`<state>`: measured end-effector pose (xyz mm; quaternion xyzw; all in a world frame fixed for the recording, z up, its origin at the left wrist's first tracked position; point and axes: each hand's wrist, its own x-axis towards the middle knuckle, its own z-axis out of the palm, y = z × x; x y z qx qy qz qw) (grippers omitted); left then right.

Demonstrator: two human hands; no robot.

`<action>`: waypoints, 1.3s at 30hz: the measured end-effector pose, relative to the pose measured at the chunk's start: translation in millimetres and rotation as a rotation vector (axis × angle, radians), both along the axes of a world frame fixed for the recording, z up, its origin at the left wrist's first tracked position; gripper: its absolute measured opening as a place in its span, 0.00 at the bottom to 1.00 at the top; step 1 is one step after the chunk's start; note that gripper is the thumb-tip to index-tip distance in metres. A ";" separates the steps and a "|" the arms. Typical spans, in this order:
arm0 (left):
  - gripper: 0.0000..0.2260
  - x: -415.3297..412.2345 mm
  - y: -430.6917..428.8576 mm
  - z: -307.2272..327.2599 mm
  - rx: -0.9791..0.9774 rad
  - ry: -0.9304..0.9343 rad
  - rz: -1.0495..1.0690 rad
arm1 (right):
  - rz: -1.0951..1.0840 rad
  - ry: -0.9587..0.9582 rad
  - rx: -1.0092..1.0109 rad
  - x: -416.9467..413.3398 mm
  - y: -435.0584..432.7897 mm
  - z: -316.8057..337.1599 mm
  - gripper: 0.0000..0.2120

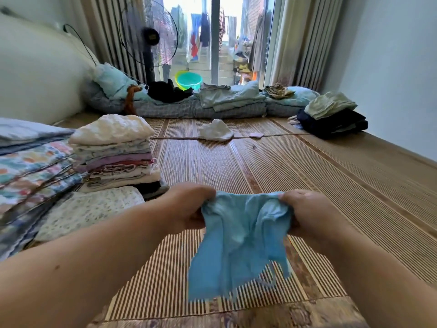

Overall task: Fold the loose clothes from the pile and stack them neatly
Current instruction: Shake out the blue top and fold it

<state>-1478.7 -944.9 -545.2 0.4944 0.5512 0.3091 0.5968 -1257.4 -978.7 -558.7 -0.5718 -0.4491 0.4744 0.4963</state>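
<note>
— What is held, and how?
— A blue garment [241,237] is held up above the mat [236,166], low in the middle of the view. Its top edge is bunched and gripped at one end by the left hand [186,207] and at the other by the right hand [307,214]. The fingers of both hands are curled round the cloth. The fabric between them is pulled fairly taut, and the rest is left hanging, wrinkled, with a thin strap or string seen at the lower right.
— Is the mat touched by the garment?
— That cannot be told. The lower hem is seen in front of the mat's slats, but contact is not shown.
— Where are the folded things found?
— A stack [115,152] of folded clothes is seen to the left of the hands. It is topped by a white crinkled piece, with pale, purple and pink layers beneath. It is set beside folded quilts [28,166] at the left edge, and a small-flowered cloth [89,209] is laid in front of it, just beside the left forearm.
— And farther off?
— A white garment [216,131] is seen crumpled on the mat, well apart from the hands. A dark pile [331,119] topped with pale green pieces is placed at the far right by the wall. Along the far end bedding [189,107] is spread, with a fan [149,36] and a green basin [189,80] seen behind it.
</note>
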 end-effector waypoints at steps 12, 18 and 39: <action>0.31 21.4 -66.4 46.1 0.024 -0.025 -0.305 | 0.281 -0.254 0.128 -35.3 -52.8 27.7 0.22; 0.26 19.3 -62.6 44.7 0.300 0.286 -0.334 | 0.216 -0.322 0.201 -44.2 -50.0 22.9 0.05; 0.07 3.6 -22.6 23.4 0.704 0.374 -0.400 | 0.498 -0.576 0.065 -50.0 -22.0 29.6 0.11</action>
